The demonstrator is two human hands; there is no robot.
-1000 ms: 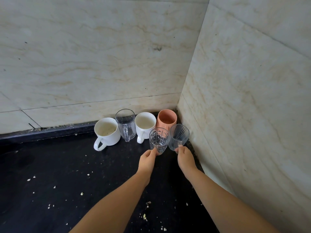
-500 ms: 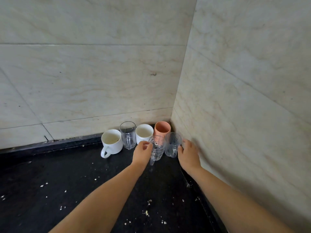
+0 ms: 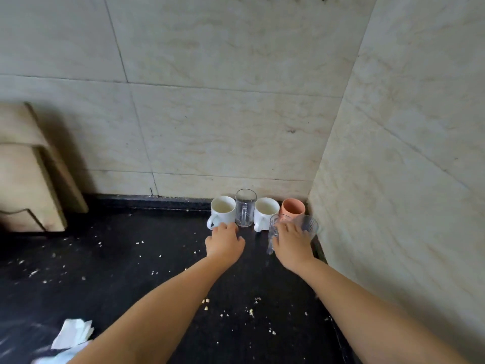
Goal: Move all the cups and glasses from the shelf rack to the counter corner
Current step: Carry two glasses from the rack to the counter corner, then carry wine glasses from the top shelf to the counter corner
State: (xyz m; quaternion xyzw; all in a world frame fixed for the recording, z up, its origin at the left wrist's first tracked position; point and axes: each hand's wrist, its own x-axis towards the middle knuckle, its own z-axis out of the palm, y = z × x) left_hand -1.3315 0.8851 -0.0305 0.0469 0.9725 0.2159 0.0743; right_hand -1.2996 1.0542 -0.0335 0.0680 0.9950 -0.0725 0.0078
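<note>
In the counter corner a row stands against the back wall: a white mug [image 3: 223, 209], a clear glass mug [image 3: 245, 207], a second white mug [image 3: 266, 210] and a pink cup [image 3: 293, 208]. In front of them are a patterned glass [image 3: 273, 229] and a ribbed glass [image 3: 311, 226], both upright. My left hand [image 3: 225, 244] hovers just before the first white mug, fingers loosely apart and holding nothing. My right hand [image 3: 291, 244] lies across the fronts of both glasses, fingertips on the ribbed one. Its grip is hidden behind the back of the hand.
The black counter [image 3: 131, 271] is strewn with pale crumbs. Marble walls [image 3: 393, 179] close the corner at back and right. A beige board [image 3: 31, 179] leans on the back wall at left. Crumpled white paper [image 3: 72, 334] lies at the near left edge.
My left hand has let go of the patterned glass and moved left toward the white mug. My right hand slid in front of the two glasses. The view has pulled back and up.
</note>
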